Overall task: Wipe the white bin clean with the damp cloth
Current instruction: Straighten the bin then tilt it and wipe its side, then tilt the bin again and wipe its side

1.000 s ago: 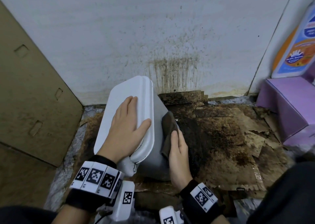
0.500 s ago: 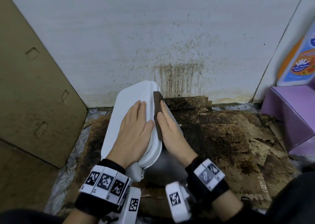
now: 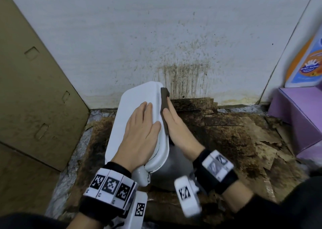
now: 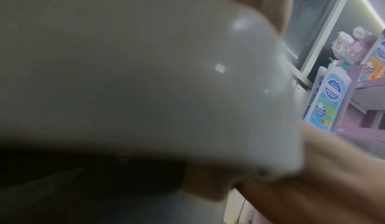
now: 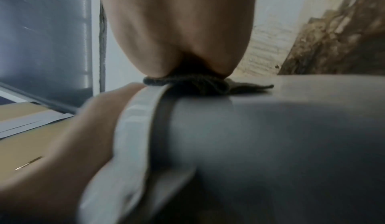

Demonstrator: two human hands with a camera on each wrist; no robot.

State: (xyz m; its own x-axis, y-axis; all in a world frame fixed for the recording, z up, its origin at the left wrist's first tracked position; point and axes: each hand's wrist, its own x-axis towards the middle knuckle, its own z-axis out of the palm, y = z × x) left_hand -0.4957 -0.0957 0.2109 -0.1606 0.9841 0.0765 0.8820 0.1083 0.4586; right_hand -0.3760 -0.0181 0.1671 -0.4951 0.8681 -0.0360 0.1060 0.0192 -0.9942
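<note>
The white bin (image 3: 135,107) stands tilted on the floor against the wall, lid shut. My left hand (image 3: 144,122) lies flat on top of the lid with straight fingers, holding it steady. A dark damp cloth (image 3: 164,100) lies along the lid's right edge, at the far end. My right hand (image 3: 171,115) presses it there with straight fingers. In the right wrist view the cloth (image 5: 198,86) is bunched under my palm where the lid rim (image 5: 135,120) meets the grey bin body (image 5: 270,128). The left wrist view is filled by the blurred lid (image 4: 125,63).
The white wall (image 3: 183,75) behind the bin carries brown streaks. Stained, torn cardboard (image 3: 235,134) covers the floor to the right. A cardboard panel (image 3: 34,98) leans at the left. A purple box (image 3: 299,117) with a bottle (image 3: 306,67) on it stands at the right.
My right hand has slid the cloth from the bin's lower right side up along the lid's right edge toward the wall. My left hand has stayed flat on the lid.
</note>
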